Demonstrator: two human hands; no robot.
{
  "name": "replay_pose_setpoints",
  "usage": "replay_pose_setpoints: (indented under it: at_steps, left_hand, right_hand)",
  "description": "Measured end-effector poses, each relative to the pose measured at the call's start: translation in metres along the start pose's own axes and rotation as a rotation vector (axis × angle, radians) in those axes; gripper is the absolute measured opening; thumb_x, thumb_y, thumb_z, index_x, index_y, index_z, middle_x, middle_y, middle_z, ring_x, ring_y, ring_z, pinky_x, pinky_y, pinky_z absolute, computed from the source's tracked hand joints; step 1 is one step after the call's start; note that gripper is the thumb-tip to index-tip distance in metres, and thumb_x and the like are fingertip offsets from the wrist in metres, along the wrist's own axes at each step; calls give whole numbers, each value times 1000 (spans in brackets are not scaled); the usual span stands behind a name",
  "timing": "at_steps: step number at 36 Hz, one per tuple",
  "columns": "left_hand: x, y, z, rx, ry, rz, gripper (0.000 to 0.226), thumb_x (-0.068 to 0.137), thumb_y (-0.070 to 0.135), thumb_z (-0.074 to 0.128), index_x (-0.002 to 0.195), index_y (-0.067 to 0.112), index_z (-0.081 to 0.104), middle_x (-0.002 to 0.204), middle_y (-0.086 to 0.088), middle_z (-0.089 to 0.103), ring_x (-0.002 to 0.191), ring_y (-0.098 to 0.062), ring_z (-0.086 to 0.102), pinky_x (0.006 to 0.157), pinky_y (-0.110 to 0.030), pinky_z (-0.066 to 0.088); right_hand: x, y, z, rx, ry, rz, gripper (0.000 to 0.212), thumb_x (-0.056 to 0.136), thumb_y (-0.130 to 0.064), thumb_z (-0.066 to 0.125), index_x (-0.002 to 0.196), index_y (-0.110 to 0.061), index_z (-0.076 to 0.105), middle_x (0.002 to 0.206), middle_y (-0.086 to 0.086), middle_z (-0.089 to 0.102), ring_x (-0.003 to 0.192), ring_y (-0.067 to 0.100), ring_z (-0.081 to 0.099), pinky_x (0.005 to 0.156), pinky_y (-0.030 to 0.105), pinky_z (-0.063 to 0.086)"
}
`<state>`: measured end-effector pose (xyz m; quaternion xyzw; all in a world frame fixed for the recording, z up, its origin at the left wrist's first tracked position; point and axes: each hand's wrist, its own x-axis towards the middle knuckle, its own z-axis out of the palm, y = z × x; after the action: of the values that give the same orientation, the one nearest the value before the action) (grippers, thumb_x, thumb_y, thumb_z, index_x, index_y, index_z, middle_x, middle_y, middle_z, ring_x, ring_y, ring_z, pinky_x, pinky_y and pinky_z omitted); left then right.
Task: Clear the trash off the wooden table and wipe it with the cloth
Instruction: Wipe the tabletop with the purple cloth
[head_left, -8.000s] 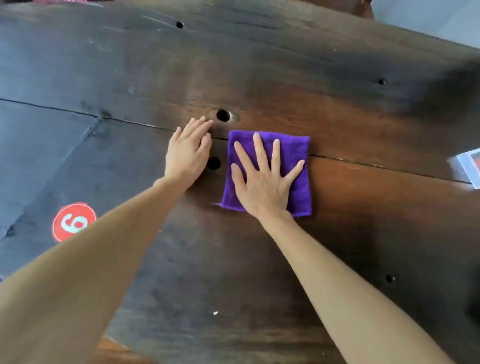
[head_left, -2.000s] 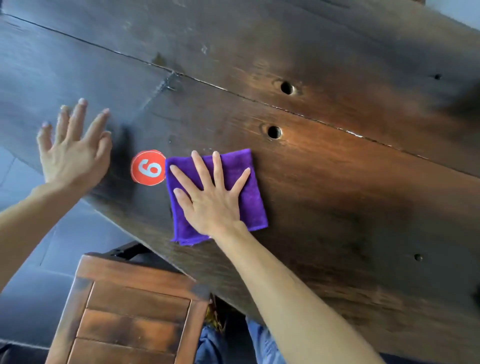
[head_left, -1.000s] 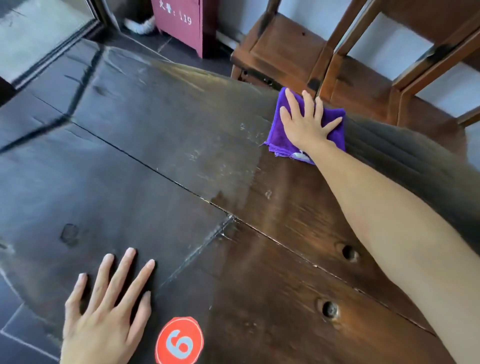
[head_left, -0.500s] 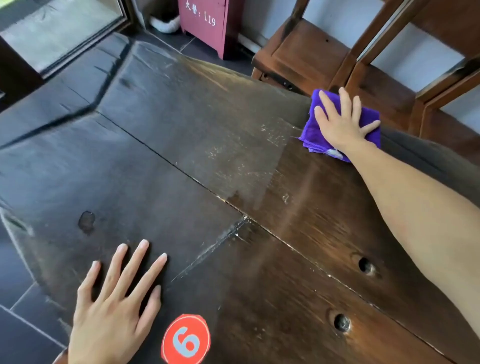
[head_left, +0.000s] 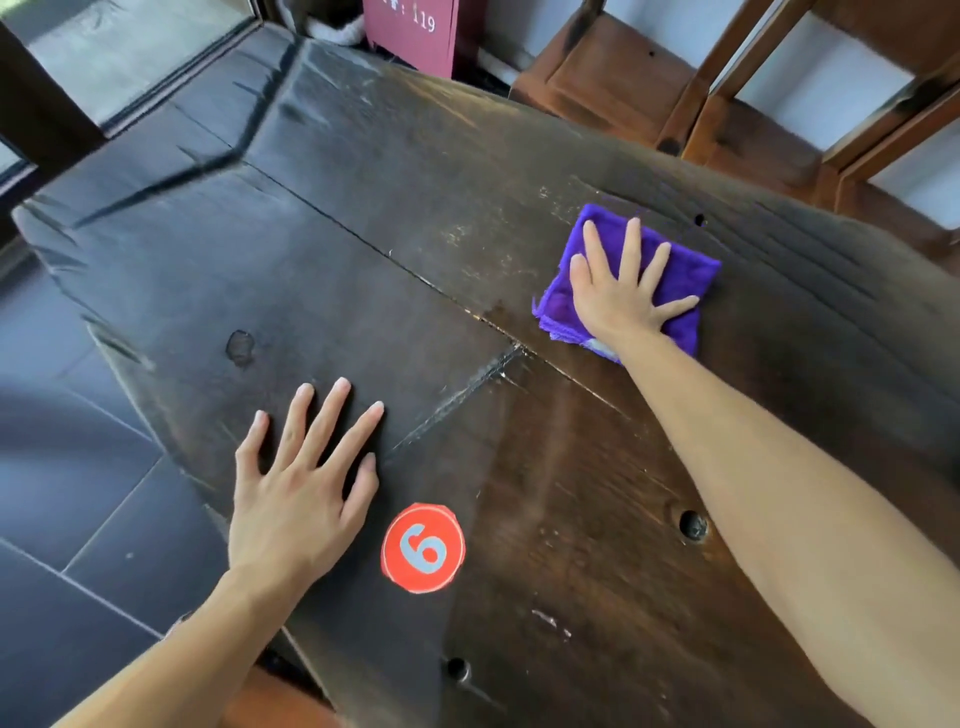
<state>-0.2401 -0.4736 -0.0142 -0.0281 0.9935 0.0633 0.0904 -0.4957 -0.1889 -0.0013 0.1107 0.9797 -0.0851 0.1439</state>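
Note:
A folded purple cloth (head_left: 685, 270) lies flat on the dark wooden table (head_left: 363, 218), toward its far right side. My right hand (head_left: 621, 288) presses down on the cloth with fingers spread, covering its middle. My left hand (head_left: 301, 483) rests flat on the table near its left front edge, fingers apart, holding nothing. No trash shows on the tabletop.
A round red sticker with the number 6 (head_left: 423, 547) sits just right of my left hand. Wooden chairs (head_left: 727, 98) stand beyond the far edge. A red cabinet (head_left: 410, 31) is at the back. Dark tiled floor (head_left: 62, 467) lies left of the table.
My right hand has slid the cloth back from the far edge toward me. My left hand has stayed planted by the red sticker.

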Motion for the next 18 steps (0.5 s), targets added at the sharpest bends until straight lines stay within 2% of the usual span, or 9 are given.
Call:
replay_pose_setpoints:
  at_steps: [10,14,18]
  left_hand:
    - [-2,-1,2,-77,28,-1,54,104,53,12,157,48,23,169,10,21,158,-20,11,125,-52,10]
    - [-3,-2,-3,-143,32,3,56,104,53,11,156,45,31,168,10,24,157,-19,14,124,-50,10]
    - [-6,-4,-6,-183,7,29,60,101,56,9,158,44,26,169,13,18,158,-15,7,125,-45,1]
  right_hand:
    - [-150,-42,53,-70,-69,-255,53,102,-62,11,150,-58,-12,165,-10,-26,151,34,-26,103,84,-9]
    - [-215,-42,71,-103,-88,-352,55,102,-62,10,150,-56,-16,165,-8,-27,151,35,-26,104,83,-10]
    - [-286,-32,91,-160,-85,-415,58,103,-61,12,152,-53,-18,164,-5,-31,150,37,-27,104,82,-11]
